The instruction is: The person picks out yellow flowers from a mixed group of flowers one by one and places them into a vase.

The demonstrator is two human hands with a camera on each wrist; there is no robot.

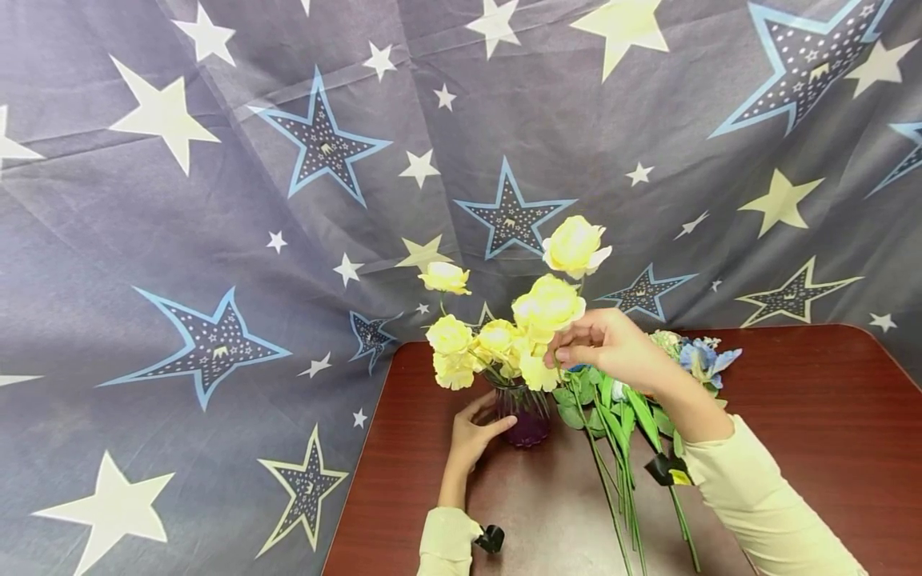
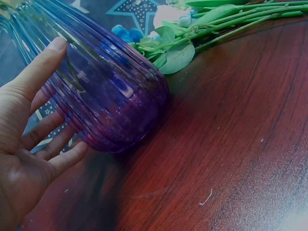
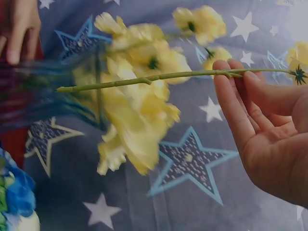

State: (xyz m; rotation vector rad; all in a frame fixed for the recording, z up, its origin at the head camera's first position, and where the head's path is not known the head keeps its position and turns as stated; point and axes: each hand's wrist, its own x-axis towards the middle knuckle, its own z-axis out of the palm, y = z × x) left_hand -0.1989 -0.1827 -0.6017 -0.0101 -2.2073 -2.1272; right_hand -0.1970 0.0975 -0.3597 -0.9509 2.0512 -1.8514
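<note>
In the head view a ribbed glass vase (image 1: 527, 426), purple at its base and bluish higher up, stands on the table with several yellow flowers (image 1: 497, 340) in it. My left hand (image 1: 471, 436) holds the vase from the left, thumb on the near side and fingers around behind. The right hand (image 1: 612, 348) is raised at the vase's upper right. Between its thumb and fingers it pinches the green stem (image 3: 159, 77) of one yellow flower (image 3: 299, 60). That stem's cut end hangs in front of the vase's neck in the right wrist view; whether it touches the glass I cannot tell.
Right of the vase, blue flowers (image 1: 704, 360) and green leaves (image 1: 612, 408) lie on the red-brown table (image 1: 814, 432), long stems pointing toward the front. A grey star-patterned cloth (image 1: 252, 416) hangs behind and to the left.
</note>
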